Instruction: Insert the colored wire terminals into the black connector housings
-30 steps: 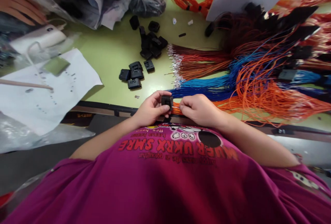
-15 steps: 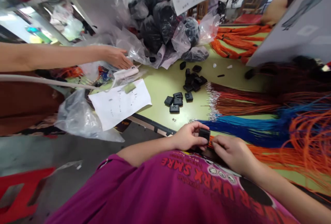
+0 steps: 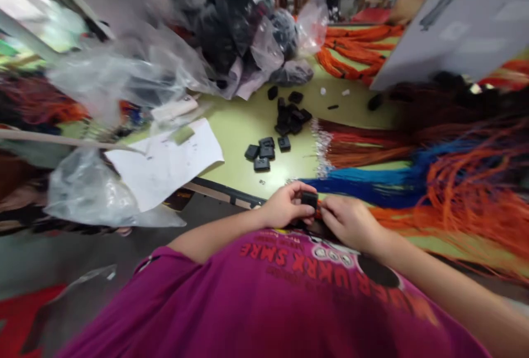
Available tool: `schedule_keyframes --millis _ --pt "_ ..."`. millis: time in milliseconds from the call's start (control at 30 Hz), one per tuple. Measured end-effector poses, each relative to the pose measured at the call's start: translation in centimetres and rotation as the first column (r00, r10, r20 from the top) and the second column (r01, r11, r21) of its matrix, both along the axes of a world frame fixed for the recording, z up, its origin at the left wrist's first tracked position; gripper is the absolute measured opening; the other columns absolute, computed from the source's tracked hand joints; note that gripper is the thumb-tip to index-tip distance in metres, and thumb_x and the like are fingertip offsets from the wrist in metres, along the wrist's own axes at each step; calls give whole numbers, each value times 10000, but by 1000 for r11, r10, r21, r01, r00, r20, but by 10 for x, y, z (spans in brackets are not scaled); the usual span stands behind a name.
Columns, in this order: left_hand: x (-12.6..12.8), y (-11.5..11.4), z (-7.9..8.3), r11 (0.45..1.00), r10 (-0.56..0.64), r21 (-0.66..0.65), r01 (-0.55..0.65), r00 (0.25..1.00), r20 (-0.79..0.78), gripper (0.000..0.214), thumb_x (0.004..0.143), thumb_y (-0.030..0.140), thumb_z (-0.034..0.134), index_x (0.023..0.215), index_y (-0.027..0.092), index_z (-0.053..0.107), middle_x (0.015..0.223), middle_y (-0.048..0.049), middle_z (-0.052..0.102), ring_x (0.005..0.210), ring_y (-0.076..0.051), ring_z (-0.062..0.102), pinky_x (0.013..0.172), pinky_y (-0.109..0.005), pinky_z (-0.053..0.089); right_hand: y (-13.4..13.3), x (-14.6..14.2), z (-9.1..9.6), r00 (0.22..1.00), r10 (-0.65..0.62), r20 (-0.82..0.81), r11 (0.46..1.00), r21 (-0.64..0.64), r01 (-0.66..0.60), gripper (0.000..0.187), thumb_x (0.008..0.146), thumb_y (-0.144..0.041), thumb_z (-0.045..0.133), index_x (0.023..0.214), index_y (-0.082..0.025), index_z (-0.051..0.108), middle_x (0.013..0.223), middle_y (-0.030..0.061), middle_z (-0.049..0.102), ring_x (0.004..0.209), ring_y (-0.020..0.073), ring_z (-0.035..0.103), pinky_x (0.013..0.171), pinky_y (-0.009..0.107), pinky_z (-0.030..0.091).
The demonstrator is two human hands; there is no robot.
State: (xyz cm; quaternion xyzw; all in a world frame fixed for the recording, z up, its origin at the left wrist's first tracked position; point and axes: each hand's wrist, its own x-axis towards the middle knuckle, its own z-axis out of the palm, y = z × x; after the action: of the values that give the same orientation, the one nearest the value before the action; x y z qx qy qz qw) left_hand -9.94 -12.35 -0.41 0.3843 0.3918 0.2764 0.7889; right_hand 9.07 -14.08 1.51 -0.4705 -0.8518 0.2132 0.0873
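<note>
Between the thumb and fingers of my left hand (image 3: 287, 205) is a small black plastic connector housing (image 3: 309, 200), held at the table's front edge close to my shirt. My right hand (image 3: 349, 217) is closed in a pinch just right of it, on what looks like an orange wire (image 3: 318, 209) that meets the housing. The fingertips hide most of that wire. Beyond my hands lie several black housings (image 3: 262, 164), with a heap of more black pieces (image 3: 290, 117) behind them. Blue wires (image 3: 363, 186) and orange wires (image 3: 397, 216) run off to the right.
Brown and red wires (image 3: 367, 146) with silvery tips lie beyond the blue ones. A white paper sheet (image 3: 165, 171) and a clear plastic bag (image 3: 99, 193) are at the left. Bagged black parts (image 3: 225, 16) pile up at the back. A slanted white board (image 3: 450, 27) stands at the right.
The view has shifted, so the table things appear further left. The other person's arm, which was reaching over the paper, has left the view. Both my hands keep their hold by the housing.
</note>
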Motion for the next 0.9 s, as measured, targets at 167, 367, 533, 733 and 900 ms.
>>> schedule_keyframes --millis 167,367,533,733,900 --pt "-2 2 -5 1000 -9 13 9 1000 5 514 672 236 762 1090 150 476 677 -2 661 522 -130 645 489 -222 495 1 0 -3 995 -38 -92 999 -22 37 257 869 -237 399 689 -168 569 663 36 613 606 122 509 609 235 319" --pt "-4 3 -9 998 -16 59 13 999 48 480 701 201 742 1087 150 463 665 1 669 544 -130 658 505 -220 504 -1 0 -2 987 -22 -162 999 -37 16 257 857 -237 426 667 -164 582 642 16 608 592 103 472 587 221 282" --pt "-3 2 -9 999 -30 41 30 999 -11 497 685 188 754 1088 149 466 688 4 667 549 -138 663 493 -218 504 0 -2 -6 997 -5 -72 997 -74 0 253 881 -249 406 737 -155 591 701 42 639 630 124 521 590 233 286" --pt "-2 1 -9 998 0 61 0 1000 -1 472 690 187 749 1071 152 473 697 -2 678 546 -130 663 494 -214 507 -1 0 2 1000 13 -23 999 -51 -14 249 898 -246 397 765 -157 587 733 49 639 664 138 528 619 246 302" --pt "-2 0 -9 997 -5 79 9 999 -43 475 686 190 748 1075 149 478 684 2 669 545 -134 662 508 -230 521 -1 -1 -1 999 37 -29 994 -106 -40 222 900 -209 390 827 -146 590 747 47 633 678 134 525 624 236 310"
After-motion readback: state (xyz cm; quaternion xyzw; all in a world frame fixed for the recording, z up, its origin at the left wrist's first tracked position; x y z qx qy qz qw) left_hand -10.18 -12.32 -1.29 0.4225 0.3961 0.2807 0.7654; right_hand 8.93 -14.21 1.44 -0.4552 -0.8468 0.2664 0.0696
